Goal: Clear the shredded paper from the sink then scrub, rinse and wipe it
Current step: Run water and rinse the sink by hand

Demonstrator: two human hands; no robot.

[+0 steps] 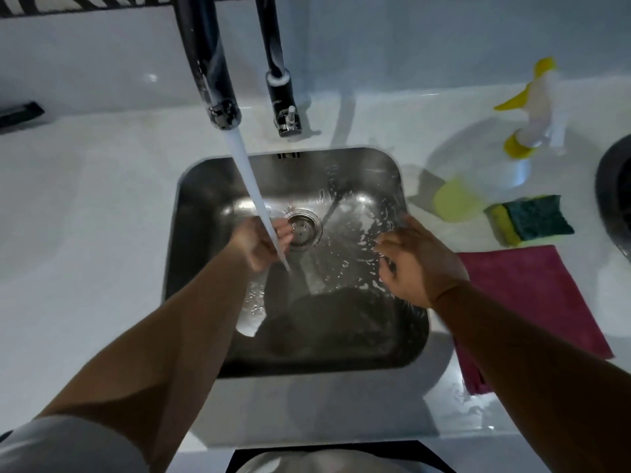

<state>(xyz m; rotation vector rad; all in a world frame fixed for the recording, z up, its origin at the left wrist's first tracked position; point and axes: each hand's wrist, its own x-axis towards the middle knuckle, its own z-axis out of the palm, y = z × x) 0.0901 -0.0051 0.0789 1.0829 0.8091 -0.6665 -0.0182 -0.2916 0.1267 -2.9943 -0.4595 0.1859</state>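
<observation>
Left hand [263,244] cups the stream [246,165] in the sink [205,186], grip loose, empty — rinsing, probably. Right hand [416,264], also empty, splays at the sink's right wall.

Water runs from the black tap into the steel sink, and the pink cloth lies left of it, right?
Not left: the head view shows the pink cloth right of the steel sink, with water running from the black tap.
</observation>
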